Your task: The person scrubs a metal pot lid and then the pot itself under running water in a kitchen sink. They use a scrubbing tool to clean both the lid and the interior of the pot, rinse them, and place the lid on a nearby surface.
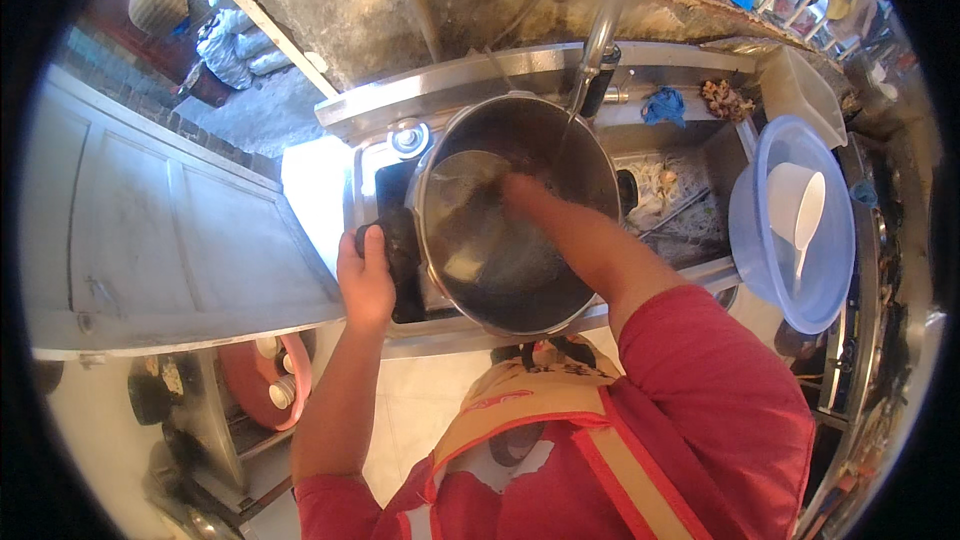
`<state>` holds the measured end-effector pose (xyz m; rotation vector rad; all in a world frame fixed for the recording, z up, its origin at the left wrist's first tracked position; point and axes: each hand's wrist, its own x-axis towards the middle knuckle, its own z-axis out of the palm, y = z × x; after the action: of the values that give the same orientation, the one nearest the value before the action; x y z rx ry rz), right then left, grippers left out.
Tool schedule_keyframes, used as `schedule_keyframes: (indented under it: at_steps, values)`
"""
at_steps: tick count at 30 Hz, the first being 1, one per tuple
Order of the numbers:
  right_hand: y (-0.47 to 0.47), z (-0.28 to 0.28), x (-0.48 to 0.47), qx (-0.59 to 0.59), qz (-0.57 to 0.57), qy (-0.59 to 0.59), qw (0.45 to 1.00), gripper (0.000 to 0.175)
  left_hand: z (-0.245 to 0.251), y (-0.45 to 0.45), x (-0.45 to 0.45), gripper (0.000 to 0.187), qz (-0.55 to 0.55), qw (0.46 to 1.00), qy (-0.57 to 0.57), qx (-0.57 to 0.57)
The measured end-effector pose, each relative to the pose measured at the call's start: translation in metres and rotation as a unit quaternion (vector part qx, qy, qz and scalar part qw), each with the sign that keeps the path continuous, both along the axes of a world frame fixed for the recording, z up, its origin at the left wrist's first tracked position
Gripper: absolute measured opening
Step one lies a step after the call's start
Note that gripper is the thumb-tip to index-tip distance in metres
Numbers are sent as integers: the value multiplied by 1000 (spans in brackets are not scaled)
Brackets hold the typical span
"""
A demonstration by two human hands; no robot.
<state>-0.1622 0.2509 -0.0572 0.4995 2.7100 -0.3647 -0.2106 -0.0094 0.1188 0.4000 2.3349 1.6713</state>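
A big metal pot [491, 270], apparently a pressure cooker body, stands tilted over the sink with some liquid inside. My left hand [366, 281] grips the pot's long black handle [401, 259], thumb on top. Down inside the pot, my right hand [520, 193] is motion-blurred near the inner wall. Its fingers cannot be made out, nor whether they hold anything. Above the pot's right rim the metal faucet [592, 52] points down into it. A second, short black handle [628, 191] juts out at the pot's right side.
The right sink basin [705, 217] contains food scraps and a thin rod-like utensil. A blue plastic basin [750, 202] with a white dipper [795, 199] stands further right. Behind lie a blue cloth [664, 105] and a brownish clump [726, 100]. A grey door panel [217, 240] borders the left.
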Motion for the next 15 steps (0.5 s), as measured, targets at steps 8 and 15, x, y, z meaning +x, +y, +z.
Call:
schedule_keyframes:
  at_steps: [8,15]
  values:
    - [-106,-6,42,-101,319,-222,916,26,0,7,-3,30,-18,999,-26,13]
    - [-20,134,-23,-66,-71,325,941,14,2,4,-1,30,-18,1000,-15,19]
